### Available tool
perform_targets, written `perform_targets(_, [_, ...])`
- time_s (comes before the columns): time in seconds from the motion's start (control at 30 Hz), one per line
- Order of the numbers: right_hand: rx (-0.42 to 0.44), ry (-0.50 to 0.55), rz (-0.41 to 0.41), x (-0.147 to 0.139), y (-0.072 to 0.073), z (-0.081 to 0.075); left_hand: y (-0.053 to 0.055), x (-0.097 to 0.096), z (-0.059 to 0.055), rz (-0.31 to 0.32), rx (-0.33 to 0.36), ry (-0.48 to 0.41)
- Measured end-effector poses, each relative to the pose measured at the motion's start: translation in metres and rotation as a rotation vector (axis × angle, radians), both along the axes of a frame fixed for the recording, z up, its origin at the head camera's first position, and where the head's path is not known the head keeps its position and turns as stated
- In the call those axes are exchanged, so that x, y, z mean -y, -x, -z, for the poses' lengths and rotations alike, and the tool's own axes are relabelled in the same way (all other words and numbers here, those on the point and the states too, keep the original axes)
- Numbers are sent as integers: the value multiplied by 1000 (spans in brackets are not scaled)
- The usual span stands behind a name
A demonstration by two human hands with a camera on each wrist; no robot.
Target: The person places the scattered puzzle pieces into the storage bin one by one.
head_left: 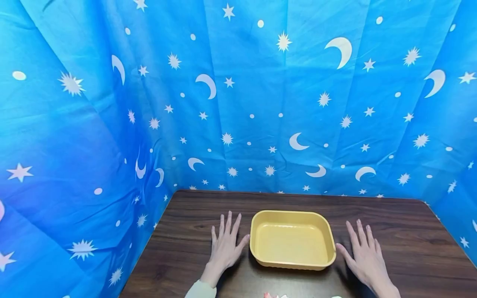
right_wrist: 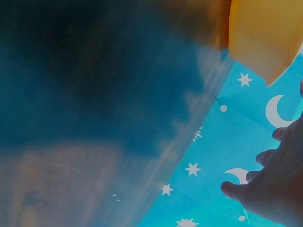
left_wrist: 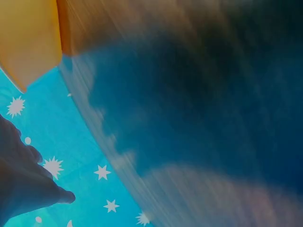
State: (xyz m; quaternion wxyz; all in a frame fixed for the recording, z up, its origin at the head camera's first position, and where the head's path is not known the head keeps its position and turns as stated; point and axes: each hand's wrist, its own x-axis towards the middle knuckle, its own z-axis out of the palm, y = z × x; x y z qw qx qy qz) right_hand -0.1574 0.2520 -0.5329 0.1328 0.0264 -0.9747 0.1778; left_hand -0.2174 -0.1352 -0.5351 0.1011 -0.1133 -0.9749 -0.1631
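Note:
A yellow rectangular tray (head_left: 292, 265) with rounded corners stands on the dark wooden table, and nothing lies inside it. To its left is my left hand (head_left: 225, 248), palm down with fingers straight and spread, the thumb close to the tray's side. My right hand (head_left: 364, 258) mirrors it on the right, fingers spread, thumb tip by the tray's rim. Whether either thumb touches the tray I cannot tell. Both wrist views show a hand, the left (left_wrist: 28, 175) and the right (right_wrist: 274, 175), with the tray's outer wall (right_wrist: 260, 42) beyond. Neither hand holds anything.
The dark wood-grain table (head_left: 421, 231) reaches back to a blue curtain (head_left: 253, 95) printed with white moons and stars, which also hangs at both sides. Small red and white things (head_left: 273, 295) show at the bottom edge, mostly cut off.

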Motion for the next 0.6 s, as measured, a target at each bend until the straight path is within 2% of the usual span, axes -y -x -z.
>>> perform_targets(0.07, [11, 2, 9, 1, -8, 2, -3, -2, 0, 0, 21, -49])
perform_targets(0.17, [79, 21, 30, 3, -22, 5, -7, -6, 0, 5, 63, -148])
perform_targets(0.27, [162, 48, 65, 9, -36, 8, -10, -10, -1, 28, 102, -280])
perform_targets(0.33, [178, 59, 85, 13, -44, 11, -11, -14, -1, 45, 133, -389])
perform_targets(0.4, [124, 95, 90, 18, -53, 15, -11, -17, -1, 58, 156, -500])
perform_targets(0.53, [13, 177, 69, 23, -66, 23, -7, -28, 1, 32, 223, -703])
perform_targets(0.6, [15, 209, 54, 24, -69, 25, -6, -34, -2, 15, 267, -823])
